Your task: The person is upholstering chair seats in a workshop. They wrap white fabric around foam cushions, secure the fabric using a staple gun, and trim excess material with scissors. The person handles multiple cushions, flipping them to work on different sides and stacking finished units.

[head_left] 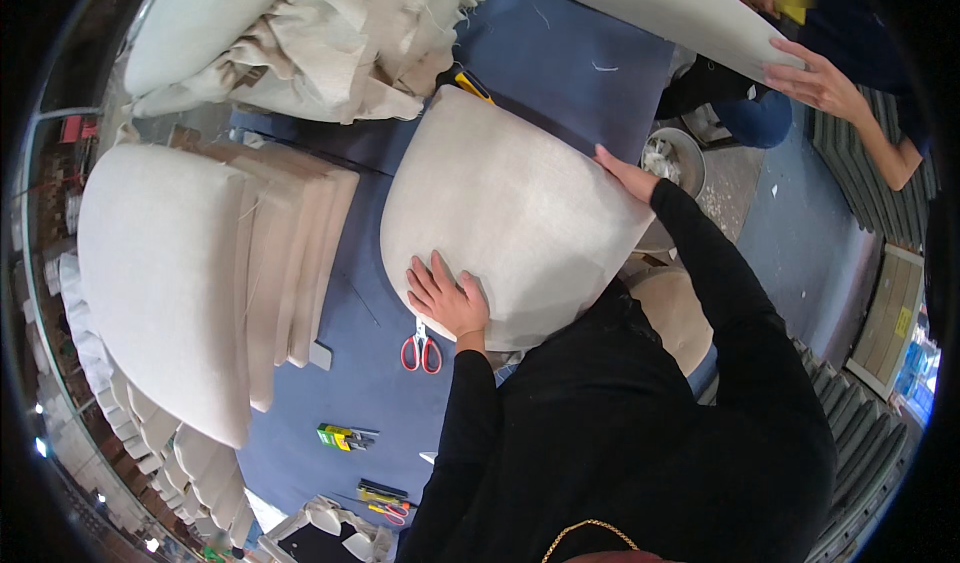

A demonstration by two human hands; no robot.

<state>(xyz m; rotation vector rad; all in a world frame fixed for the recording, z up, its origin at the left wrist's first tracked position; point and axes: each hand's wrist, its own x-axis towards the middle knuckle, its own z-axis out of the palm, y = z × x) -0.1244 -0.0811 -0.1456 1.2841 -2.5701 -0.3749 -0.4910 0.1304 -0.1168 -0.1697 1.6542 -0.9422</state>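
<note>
A cream fabric-covered seat cushion (510,213), rounded at its left end, lies before me on the blue-grey table (385,403). My left hand (447,295) rests flat on its near left part, fingers spread. At the cushion's right edge is my right hand (628,175), its palm side against the edge and most of its fingers hidden beneath. Scissors (421,351) with red-and-white handles lie just below my left hand, their blades partly covered. A yellow-and-black utility knife (473,85) shows beyond the far edge.
Stacked cream cushions (165,283) stand at left, with crumpled fabric (340,43) behind. Another person's hand (815,83) holds a similar cushion (670,8) at far right. A scrap bucket (685,153) stands beside the table. Small tools (385,493) and a green-yellow packet (345,437) lie near.
</note>
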